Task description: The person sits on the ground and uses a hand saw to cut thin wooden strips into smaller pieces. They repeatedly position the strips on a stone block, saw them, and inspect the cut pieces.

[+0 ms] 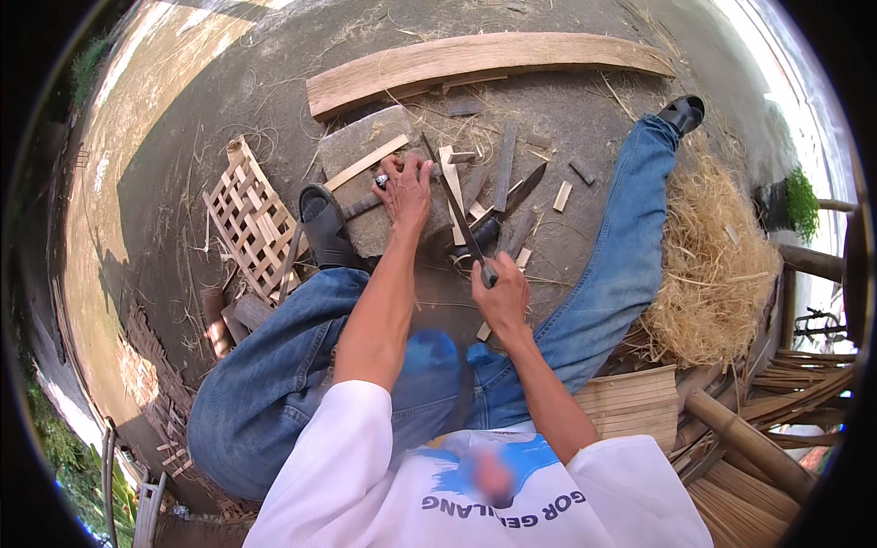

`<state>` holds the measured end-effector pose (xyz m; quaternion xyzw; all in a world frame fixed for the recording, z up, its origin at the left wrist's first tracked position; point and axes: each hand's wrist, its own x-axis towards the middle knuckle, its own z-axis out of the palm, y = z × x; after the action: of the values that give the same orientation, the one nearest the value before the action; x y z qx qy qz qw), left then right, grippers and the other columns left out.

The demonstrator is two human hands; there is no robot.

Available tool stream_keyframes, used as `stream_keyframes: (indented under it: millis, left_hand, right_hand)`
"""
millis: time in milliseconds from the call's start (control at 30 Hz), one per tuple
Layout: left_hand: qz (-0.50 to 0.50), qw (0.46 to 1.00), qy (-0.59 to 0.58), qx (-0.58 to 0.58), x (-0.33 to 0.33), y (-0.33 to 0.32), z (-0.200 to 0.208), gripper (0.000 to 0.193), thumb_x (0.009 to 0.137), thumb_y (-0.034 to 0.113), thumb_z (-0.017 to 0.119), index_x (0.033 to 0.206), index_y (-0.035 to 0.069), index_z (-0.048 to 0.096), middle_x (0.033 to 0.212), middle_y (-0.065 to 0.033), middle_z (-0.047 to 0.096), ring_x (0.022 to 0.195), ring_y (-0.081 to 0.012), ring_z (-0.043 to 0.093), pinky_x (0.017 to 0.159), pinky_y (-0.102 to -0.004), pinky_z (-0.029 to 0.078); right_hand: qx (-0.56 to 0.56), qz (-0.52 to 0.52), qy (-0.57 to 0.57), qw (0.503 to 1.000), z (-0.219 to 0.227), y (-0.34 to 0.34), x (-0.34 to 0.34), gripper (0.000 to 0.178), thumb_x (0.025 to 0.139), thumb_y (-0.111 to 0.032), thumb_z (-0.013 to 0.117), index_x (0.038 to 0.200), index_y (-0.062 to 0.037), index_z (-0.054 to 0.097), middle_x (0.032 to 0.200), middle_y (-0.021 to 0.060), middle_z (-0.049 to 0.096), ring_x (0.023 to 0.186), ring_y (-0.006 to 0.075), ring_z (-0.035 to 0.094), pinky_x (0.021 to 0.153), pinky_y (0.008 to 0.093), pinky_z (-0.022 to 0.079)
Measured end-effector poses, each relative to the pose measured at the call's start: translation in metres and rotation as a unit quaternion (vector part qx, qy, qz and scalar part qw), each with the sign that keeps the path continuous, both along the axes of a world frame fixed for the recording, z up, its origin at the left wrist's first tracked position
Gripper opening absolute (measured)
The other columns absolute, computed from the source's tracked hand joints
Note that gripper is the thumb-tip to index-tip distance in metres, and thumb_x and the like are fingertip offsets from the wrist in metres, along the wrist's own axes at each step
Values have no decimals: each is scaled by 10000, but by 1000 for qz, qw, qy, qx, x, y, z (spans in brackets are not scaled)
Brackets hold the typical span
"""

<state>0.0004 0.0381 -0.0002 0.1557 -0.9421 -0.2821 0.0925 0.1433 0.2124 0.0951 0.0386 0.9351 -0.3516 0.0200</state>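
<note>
My right hand (505,300) is closed round the handle of a knife (467,217) with a long, narrow, dark blade pointing away from me to the left. Over a flat stone block (365,132), my left hand (405,192) curls its fingers down onto a dark bar (364,205); its grip is partly hidden. A pale wooden strip (368,163) lies just beyond those fingers. Right of the long blade, a second, broader knife (525,190) lies among short wood offcuts (505,164). A dark sheath-like piece (484,234) is near it.
A long curved plank (484,62) lies across the far side. Woven bamboo lattice (256,219) sits by my left sandal (322,224). Shavings are heaped (713,265) beyond my right leg (612,228). Bamboo poles (744,438) and flat slats (630,402) are at the near right.
</note>
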Motion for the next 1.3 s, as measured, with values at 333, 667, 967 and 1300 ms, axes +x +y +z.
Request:
stream_keyframes:
  millis: [333, 667, 967, 1300]
  left_hand:
    - [-53, 998, 36, 26, 8, -7, -1, 407, 870, 479, 755, 1138, 198, 634, 1231, -109, 477, 1217, -339, 500, 1027, -636, 271]
    - [-96, 992, 83, 8, -23, 31, 34, 377, 867, 530, 734, 1075, 218, 693, 1065, -60, 649, 1064, -292, 609, 974, -595, 351]
    - [-133, 986, 93, -42, -27, 77, 52, 588, 867, 585, 712, 1275, 173, 613, 1113, -85, 684, 1117, -279, 643, 1005, -626, 367]
    - [-475, 772, -402, -130, 133, 138, -11, 715, 781, 758, 664, 902, 65, 793, 933, -136, 761, 895, -331, 743, 753, -431, 580]
  right_hand:
    - [-117, -137, 152, 972, 36, 72, -2, 204, 925, -123, 715, 1046, 42, 710, 740, 75, 575, 674, 151, 556, 603, 338, 437]
    - [-224, -276, 194, 914, 86, 143, -70, 309, 987, -211, 683, 1052, 91, 686, 956, 79, 721, 852, 112, 637, 769, 285, 526]
    - [-236, -286, 179, 911, 71, 154, -75, 281, 972, -184, 683, 1059, 81, 714, 996, 86, 741, 900, 128, 667, 804, 284, 517]
    - [-240, -294, 184, 906, 69, 154, -93, 279, 967, -190, 692, 1043, 78, 722, 962, 79, 749, 848, 122, 648, 770, 293, 505]
